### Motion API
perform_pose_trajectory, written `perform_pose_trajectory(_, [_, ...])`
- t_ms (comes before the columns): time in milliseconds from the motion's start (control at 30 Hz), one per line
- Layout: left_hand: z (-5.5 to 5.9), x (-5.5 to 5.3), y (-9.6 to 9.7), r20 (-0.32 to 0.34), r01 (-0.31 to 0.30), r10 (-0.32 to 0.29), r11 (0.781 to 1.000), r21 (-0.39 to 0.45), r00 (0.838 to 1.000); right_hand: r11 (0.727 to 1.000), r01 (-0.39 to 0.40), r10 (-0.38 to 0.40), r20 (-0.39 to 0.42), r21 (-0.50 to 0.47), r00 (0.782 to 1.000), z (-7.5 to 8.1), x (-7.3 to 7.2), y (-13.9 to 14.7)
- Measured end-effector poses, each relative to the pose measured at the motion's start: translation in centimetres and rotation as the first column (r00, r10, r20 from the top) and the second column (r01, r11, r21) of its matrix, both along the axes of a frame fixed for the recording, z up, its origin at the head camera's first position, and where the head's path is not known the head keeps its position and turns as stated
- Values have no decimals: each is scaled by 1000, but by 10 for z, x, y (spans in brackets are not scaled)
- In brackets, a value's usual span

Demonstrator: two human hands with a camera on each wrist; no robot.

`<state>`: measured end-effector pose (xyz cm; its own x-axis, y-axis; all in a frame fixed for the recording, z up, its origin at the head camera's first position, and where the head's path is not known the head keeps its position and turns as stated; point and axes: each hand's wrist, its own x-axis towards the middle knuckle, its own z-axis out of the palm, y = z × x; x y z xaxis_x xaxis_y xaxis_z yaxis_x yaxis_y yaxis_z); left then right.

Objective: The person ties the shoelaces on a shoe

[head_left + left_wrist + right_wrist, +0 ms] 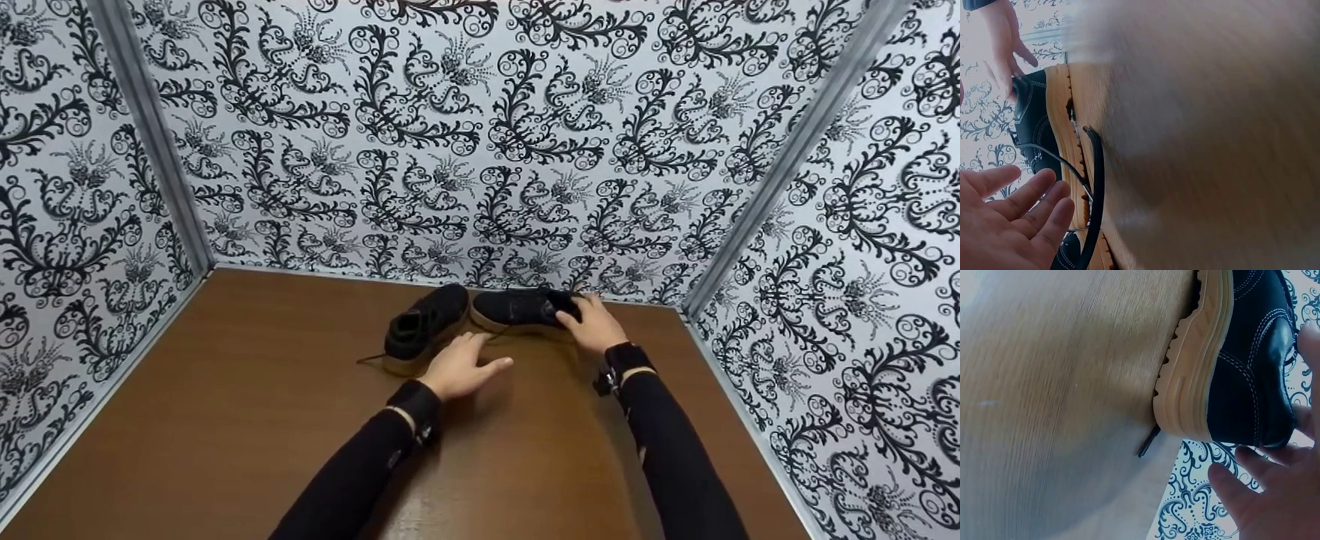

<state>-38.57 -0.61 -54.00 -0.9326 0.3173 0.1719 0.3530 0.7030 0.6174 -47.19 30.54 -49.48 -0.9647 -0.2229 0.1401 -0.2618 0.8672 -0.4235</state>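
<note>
Nearest, two black sleeves (337,472) reach in over the near edge of the brown surface (247,420), each ending in a wrist strap (416,409). The wood runs on from there to the shoes, widest between the left sleeve and the left edge; the right arm lies closer to the right edge.

Past mid-surface, the left hand (461,367) is held open, fingers extended and thumb apart, just beside the left shoe; whether it touches is hard to tell. That left shoe (433,319) stands on its tan sole left of the far edge's middle, toe towards that edge, its dark foot opening facing up. A lace (371,358) trails from its heel end.

Farther, the right hand (596,326), fingers loosely extended, touches the heel of the right shoe (514,306) and partly covers its opening. This shoe lies along the far edge, heel towards the far right corner, toe just beside the other's.

Beyond, a patterned back wall (450,150) rises at the far edge; matching side walls (862,262) bound left and right.
</note>
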Motion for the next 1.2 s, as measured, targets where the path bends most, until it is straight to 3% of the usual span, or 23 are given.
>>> perform_pose_trajectory(267, [3,3,2,-13,9,-8,999,45,1000,998,40,-34,-129,43,991,3,2,4])
perform_pose_trajectory(533, [1,4,0,25,0,-2,998,61,1000,998,67,-65,-233,3,970,9,5,5])
perform_pose_trajectory(800, [0,5,2,35,-4,2,998,60,999,991,128,-124,-110,34,986,9,-2,0])
perform_pose_trajectory(1200, [0,5,7,34,21,-26,993,119,999,995,74,-76,30,69,997,17,-5,-4])
